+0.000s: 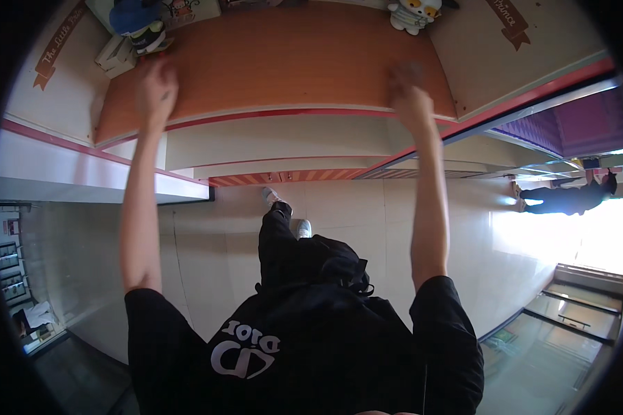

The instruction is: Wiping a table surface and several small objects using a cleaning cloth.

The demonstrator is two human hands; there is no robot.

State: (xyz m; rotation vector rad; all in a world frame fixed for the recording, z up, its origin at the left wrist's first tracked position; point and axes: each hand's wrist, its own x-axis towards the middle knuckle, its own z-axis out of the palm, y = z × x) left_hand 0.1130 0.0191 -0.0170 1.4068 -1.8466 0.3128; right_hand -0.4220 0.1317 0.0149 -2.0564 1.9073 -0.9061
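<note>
The left hand [158,93] and the right hand [412,93] are held well apart over the brown shelf [277,66], whose long axis is laid from left to right, across the direction of both forearms. By each hand one end of this shelf is approached. The blue-capped figure [137,24] is placed at the left end, just beyond the left hand and slightly to its left, with its feet turned toward the fingers; a pale box [116,57] is set beside it. The white figure [414,15] is placed straight beyond the right hand, and a wider gap is left there. So the left hand is judged the nearer one to a figure. Both hands are blurred: whether their fingers are spread or closed cannot be told, nor whether the shelf is touched. No held thing is seen.
</note>
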